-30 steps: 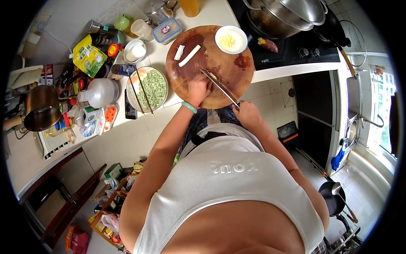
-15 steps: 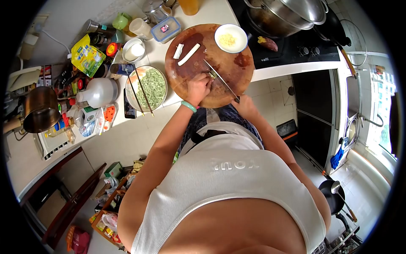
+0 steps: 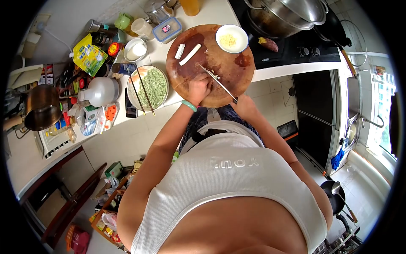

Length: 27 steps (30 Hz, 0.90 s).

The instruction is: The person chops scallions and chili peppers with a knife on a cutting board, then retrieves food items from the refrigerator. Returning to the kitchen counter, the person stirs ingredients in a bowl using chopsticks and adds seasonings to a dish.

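My right hand (image 3: 244, 106) grips the handle of a knife (image 3: 220, 82), its blade slanting up and left across a round wooden cutting board (image 3: 186, 82). On the board's near part, my left hand (image 3: 200, 88) is closed with its fingers curled beside the blade. What those fingers hold is hidden. Small pale chopped bits (image 3: 216, 77) lie along the blade's far side. Farther up the board rest a long white stalk (image 3: 190, 54) and a shorter white piece (image 3: 180, 51). A white bowl (image 3: 241, 35) with yellowish minced food stands at the board's upper right.
Left of the board, a bowl (image 3: 130, 95) holds green chopped food, with chopsticks (image 3: 146, 91) across it. Behind it are a lidded plastic box (image 3: 167, 29) and a small metal bowl (image 3: 135, 50). A large pot (image 3: 275, 19) and a purple sweet potato (image 3: 268, 44) sit on the stove (image 3: 292, 57).
The knife blade has shifted slightly left, toward my left hand. Pale chopped bits now show beside the blade. My left hand remains curled in nearly the same spot.
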Each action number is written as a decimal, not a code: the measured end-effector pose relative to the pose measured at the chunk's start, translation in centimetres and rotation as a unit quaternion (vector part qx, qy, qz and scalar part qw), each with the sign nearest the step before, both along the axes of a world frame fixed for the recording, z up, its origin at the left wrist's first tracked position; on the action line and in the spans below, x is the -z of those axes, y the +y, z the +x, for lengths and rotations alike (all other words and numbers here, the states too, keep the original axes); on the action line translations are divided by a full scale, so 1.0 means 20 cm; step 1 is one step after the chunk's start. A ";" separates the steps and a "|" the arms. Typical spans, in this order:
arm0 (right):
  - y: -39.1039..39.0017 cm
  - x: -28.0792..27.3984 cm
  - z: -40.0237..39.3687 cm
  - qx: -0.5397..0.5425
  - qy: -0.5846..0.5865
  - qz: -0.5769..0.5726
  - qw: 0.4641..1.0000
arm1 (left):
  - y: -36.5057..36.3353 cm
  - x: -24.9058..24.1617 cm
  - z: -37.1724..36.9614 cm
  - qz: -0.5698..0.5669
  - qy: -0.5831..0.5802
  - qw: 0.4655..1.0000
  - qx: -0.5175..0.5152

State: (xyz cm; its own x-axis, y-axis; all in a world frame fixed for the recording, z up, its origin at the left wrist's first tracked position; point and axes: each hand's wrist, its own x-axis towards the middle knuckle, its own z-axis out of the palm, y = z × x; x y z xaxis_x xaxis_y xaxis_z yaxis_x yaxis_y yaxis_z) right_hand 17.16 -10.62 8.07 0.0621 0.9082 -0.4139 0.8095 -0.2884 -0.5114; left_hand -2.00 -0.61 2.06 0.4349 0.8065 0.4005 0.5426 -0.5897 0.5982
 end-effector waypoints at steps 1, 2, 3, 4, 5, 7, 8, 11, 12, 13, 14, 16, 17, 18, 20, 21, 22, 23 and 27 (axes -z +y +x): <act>0.01 0.02 -0.01 0.000 0.001 0.000 1.000 | 0.00 0.01 0.00 -0.002 0.009 1.000 -0.001; 0.02 0.04 -0.01 0.008 0.008 0.014 1.000 | 0.00 0.02 0.00 -0.003 0.017 1.000 -0.002; 0.03 0.05 -0.02 0.018 0.015 0.029 0.999 | 0.00 0.02 0.00 -0.001 0.016 1.000 0.000; 0.04 0.05 -0.02 0.021 0.014 0.032 0.999 | 0.01 0.01 0.00 0.009 -0.003 1.000 0.003; 0.04 0.05 -0.02 0.023 0.019 0.055 0.998 | 0.01 0.01 0.01 0.017 -0.023 1.000 0.005; 0.04 0.08 0.00 0.022 0.023 0.079 0.996 | 0.01 0.02 0.02 0.017 -0.025 1.000 0.004; 0.03 0.11 0.01 0.015 0.022 0.065 0.998 | 0.00 0.02 0.01 0.015 -0.023 1.000 0.001; 0.03 0.05 0.03 -0.007 0.021 0.041 0.999 | 0.00 0.05 0.01 0.013 -0.023 1.000 -0.007; 0.02 0.01 0.03 -0.019 0.019 0.031 0.999 | 0.00 0.04 0.01 0.013 -0.024 1.000 -0.006; 0.01 0.00 0.03 -0.017 0.017 0.031 0.999 | -0.01 0.03 0.00 0.001 -0.022 1.000 -0.004; 0.00 -0.02 0.03 -0.014 0.020 0.019 1.000 | 0.00 0.02 0.00 -0.010 -0.021 1.000 -0.004; 0.01 -0.02 0.03 -0.014 0.024 0.006 1.000 | 0.00 0.01 0.01 -0.007 -0.022 1.000 -0.004; 0.01 -0.01 0.02 -0.008 0.023 0.002 1.000 | 0.00 0.00 0.00 -0.005 -0.021 1.000 -0.003; 0.00 0.01 0.01 -0.002 0.022 -0.004 1.000 | -0.01 0.01 0.00 -0.008 -0.020 1.000 -0.005; 0.03 0.04 -0.02 0.013 0.020 -0.016 1.000 | 0.00 0.04 0.01 -0.016 -0.030 0.999 -0.006; 0.04 0.06 -0.03 0.031 0.017 -0.025 0.999 | 0.00 0.04 0.00 -0.015 -0.030 0.999 -0.006; 0.05 0.09 -0.03 0.031 0.017 -0.024 0.999 | 0.00 0.04 0.00 -0.016 -0.031 0.999 -0.007; 0.04 0.13 -0.03 0.035 0.023 -0.011 0.999 | 0.00 0.04 0.00 -0.017 -0.033 0.999 -0.008; 0.05 0.12 0.00 0.018 0.042 0.044 0.998 | -0.01 0.01 0.01 -0.018 -0.038 0.999 -0.015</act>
State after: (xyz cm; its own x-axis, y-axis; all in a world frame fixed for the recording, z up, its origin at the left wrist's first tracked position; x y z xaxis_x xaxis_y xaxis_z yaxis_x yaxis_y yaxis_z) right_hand 17.17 -9.67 5.74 0.0642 0.9390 -0.3379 0.7531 -0.2678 -0.6009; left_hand -1.83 -0.71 1.78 0.3806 0.8331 0.4012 0.5114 -0.5512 0.6593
